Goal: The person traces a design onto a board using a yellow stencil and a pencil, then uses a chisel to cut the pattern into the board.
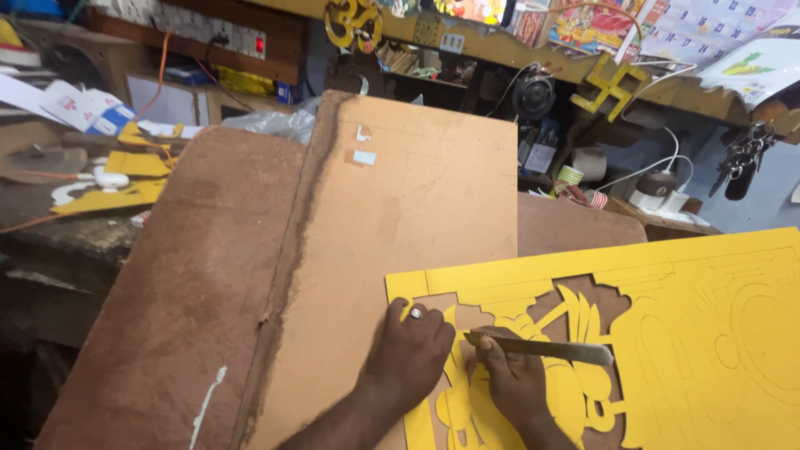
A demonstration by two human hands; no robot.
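A large yellow sheet (692, 333) with cut-out ornamental shapes lies on a brown board (400, 208) at the lower right. My left hand (412, 350), a ring on one finger, presses flat on the sheet's left part near its top-left corner. My right hand (512, 379) is closed around a flat metal blade (546, 347) that points right across the cut-out area. The blade lies over yellow leaf-like strips where brown board shows through the openings.
A darker brown board (192, 283) lies to the left, with a white streak near its lower edge. Yellow offcuts (125, 179) and clutter sit at the far left. Shelves with tape rolls (575, 177), cables, keys and yellow cut shapes (612, 87) line the back.
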